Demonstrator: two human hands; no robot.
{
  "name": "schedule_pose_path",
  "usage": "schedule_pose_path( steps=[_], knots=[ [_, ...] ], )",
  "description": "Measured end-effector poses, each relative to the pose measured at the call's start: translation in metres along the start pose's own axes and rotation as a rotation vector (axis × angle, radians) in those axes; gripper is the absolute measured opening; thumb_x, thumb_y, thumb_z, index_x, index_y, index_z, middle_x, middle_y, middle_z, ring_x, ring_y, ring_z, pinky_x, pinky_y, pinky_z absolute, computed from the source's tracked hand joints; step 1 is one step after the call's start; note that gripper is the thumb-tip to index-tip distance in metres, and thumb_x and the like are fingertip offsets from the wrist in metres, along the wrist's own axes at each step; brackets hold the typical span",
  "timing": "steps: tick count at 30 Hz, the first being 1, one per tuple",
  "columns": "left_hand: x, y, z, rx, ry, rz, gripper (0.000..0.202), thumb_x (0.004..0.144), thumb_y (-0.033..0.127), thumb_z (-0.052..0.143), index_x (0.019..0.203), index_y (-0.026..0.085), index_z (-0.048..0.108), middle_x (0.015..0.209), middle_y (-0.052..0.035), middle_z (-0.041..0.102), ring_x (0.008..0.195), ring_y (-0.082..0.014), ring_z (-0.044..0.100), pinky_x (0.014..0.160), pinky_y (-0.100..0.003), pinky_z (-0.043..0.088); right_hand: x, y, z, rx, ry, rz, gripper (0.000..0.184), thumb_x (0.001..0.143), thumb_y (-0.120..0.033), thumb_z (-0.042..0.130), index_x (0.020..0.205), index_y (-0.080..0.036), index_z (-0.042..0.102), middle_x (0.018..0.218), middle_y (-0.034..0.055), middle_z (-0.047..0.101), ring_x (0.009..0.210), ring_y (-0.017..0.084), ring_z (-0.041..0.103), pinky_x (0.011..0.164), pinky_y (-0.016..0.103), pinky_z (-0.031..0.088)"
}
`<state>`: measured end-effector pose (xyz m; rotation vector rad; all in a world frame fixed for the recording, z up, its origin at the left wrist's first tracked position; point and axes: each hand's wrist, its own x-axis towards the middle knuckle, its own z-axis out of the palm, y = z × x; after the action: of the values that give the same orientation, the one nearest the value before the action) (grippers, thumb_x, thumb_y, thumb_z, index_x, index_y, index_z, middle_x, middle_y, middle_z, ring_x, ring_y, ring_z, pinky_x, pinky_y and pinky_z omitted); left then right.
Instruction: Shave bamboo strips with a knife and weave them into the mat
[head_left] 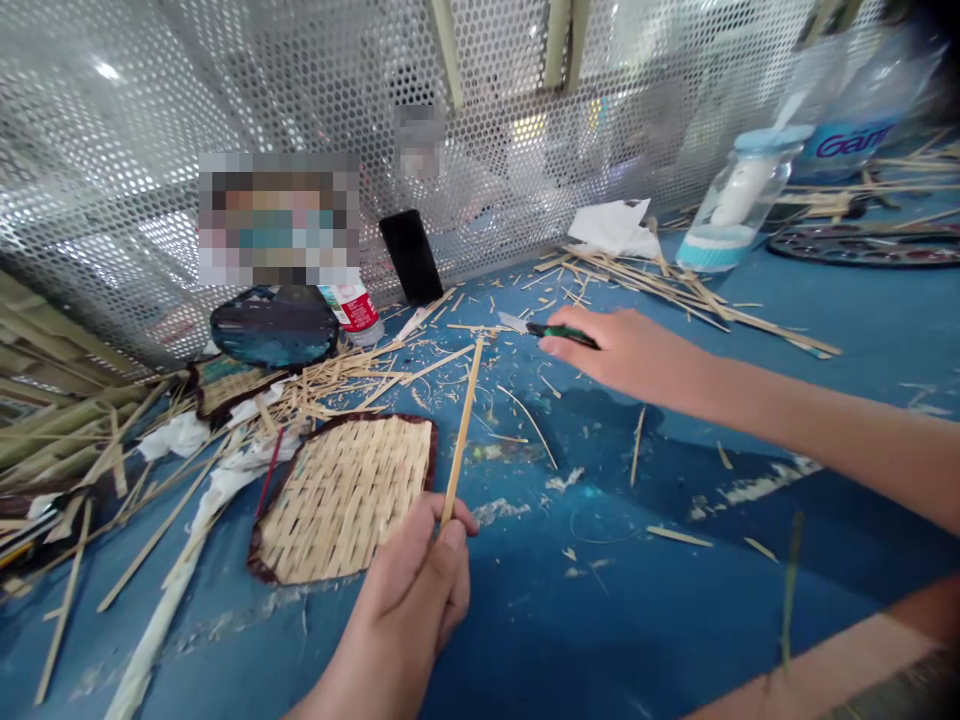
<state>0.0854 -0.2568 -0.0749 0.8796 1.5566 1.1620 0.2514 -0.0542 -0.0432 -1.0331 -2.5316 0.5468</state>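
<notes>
My left hand grips the near end of a thin bamboo stick that points away over the blue table. My right hand reaches out past it and holds a green-handled utility knife, blade toward the stick's far tip. A woven bamboo mat with a dark rim lies flat just left of my left hand.
Bamboo strips and shavings litter the table. A dark woven fan, a bottle and a black phone stand by the perforated metal screen. A jar stands at the right. A person sits behind the screen.
</notes>
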Motion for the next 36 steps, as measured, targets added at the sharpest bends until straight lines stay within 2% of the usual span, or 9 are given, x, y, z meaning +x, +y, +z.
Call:
schedule_pose_path(
  steps=[6, 10, 14, 20, 22, 26, 28, 32, 36],
  knots=[
    [0.003, 0.002, 0.001, 0.039, 0.016, -0.031, 0.024, 0.096, 0.046, 0.041, 0.094, 0.022, 0.047, 0.045, 0.011, 0.037, 0.033, -0.0047, 0.022, 0.032, -0.012, 0.021, -0.02, -0.02, 0.01, 0.097, -0.335, -0.282, 0.039, 0.092, -0.059, 0.043, 0.105, -0.028, 0.062, 0.056, -0.0029, 0.055, 0.051, 0.013, 0.048, 0.048, 0.024, 0.026],
    [0.012, 0.007, 0.001, 0.025, 0.006, -0.104, 0.022, 0.095, 0.044, 0.04, 0.092, 0.023, 0.047, 0.044, 0.011, 0.035, 0.031, -0.0065, 0.022, 0.027, -0.012, 0.021, -0.023, -0.027, 0.024, 0.014, -0.281, -0.3, 0.039, 0.092, -0.059, 0.043, 0.104, -0.026, 0.062, 0.062, -0.0015, 0.059, 0.053, 0.014, 0.049, 0.049, 0.025, 0.024],
    [0.008, 0.008, 0.002, 0.01, -0.009, -0.088, 0.02, 0.096, 0.042, 0.041, 0.092, 0.023, 0.046, 0.044, 0.0117, 0.035, 0.031, -0.0058, 0.019, 0.028, -0.012, 0.02, -0.008, -0.011, 0.023, -0.012, -0.207, -0.323, 0.041, 0.093, -0.059, 0.04, 0.109, -0.027, 0.061, 0.07, 0.0002, 0.064, 0.055, 0.014, 0.052, 0.05, 0.026, 0.024],
    [-0.005, 0.007, 0.003, -0.001, -0.009, -0.021, 0.022, 0.098, 0.041, 0.041, 0.09, 0.021, 0.047, 0.046, 0.011, 0.034, 0.038, -0.0043, 0.021, 0.037, -0.009, 0.024, 0.025, 0.038, -0.008, -0.068, 0.175, 0.024, 0.047, 0.092, -0.058, 0.041, 0.112, -0.019, 0.06, 0.062, 0.002, 0.059, 0.05, 0.015, 0.047, 0.05, 0.028, 0.028],
    [-0.001, 0.007, 0.001, -0.018, -0.012, -0.023, 0.021, 0.096, 0.041, 0.04, 0.091, 0.021, 0.047, 0.044, 0.0115, 0.034, 0.032, -0.0051, 0.021, 0.031, -0.012, 0.023, 0.02, 0.031, -0.008, 0.021, 0.123, -0.051, 0.046, 0.093, -0.058, 0.041, 0.112, -0.02, 0.059, 0.061, 0.0004, 0.058, 0.051, 0.014, 0.048, 0.051, 0.027, 0.03],
    [0.008, 0.007, -0.002, -0.048, 0.003, -0.042, 0.021, 0.093, 0.042, 0.041, 0.095, 0.022, 0.046, 0.043, 0.012, 0.035, 0.028, -0.0064, 0.021, 0.027, -0.014, 0.023, -0.012, -0.011, 0.014, 0.075, -0.247, -0.27, 0.046, 0.092, -0.062, 0.041, 0.108, -0.024, 0.061, 0.058, -0.0018, 0.057, 0.05, 0.014, 0.048, 0.05, 0.026, 0.026],
    [0.008, 0.007, -0.001, -0.032, 0.013, -0.035, 0.021, 0.094, 0.042, 0.042, 0.095, 0.022, 0.047, 0.044, 0.0116, 0.035, 0.03, -0.0062, 0.022, 0.028, -0.014, 0.023, -0.025, -0.027, 0.024, 0.04, -0.334, -0.306, 0.049, 0.091, -0.066, 0.04, 0.108, -0.025, 0.062, 0.062, -0.0004, 0.059, 0.054, 0.015, 0.051, 0.05, 0.025, 0.025],
    [0.003, 0.011, 0.003, 0.03, 0.039, 0.002, 0.02, 0.095, 0.04, 0.041, 0.094, 0.021, 0.047, 0.044, 0.0114, 0.035, 0.032, -0.0058, 0.023, 0.032, -0.014, 0.024, -0.029, -0.036, 0.032, -0.074, -0.338, -0.287, 0.051, 0.089, -0.069, 0.038, 0.102, -0.026, 0.061, 0.062, 0.0001, 0.06, 0.054, 0.015, 0.052, 0.05, 0.025, 0.023],
    [-0.003, 0.011, 0.003, 0.079, -0.002, -0.013, 0.02, 0.098, 0.04, 0.039, 0.093, 0.022, 0.046, 0.047, 0.0105, 0.035, 0.038, -0.0057, 0.024, 0.037, -0.014, 0.023, -0.007, -0.011, 0.022, -0.135, -0.19, -0.219, 0.052, 0.09, -0.07, 0.035, 0.102, -0.026, 0.06, 0.058, -0.0008, 0.057, 0.048, 0.015, 0.048, 0.051, 0.026, 0.022]
  ],
)
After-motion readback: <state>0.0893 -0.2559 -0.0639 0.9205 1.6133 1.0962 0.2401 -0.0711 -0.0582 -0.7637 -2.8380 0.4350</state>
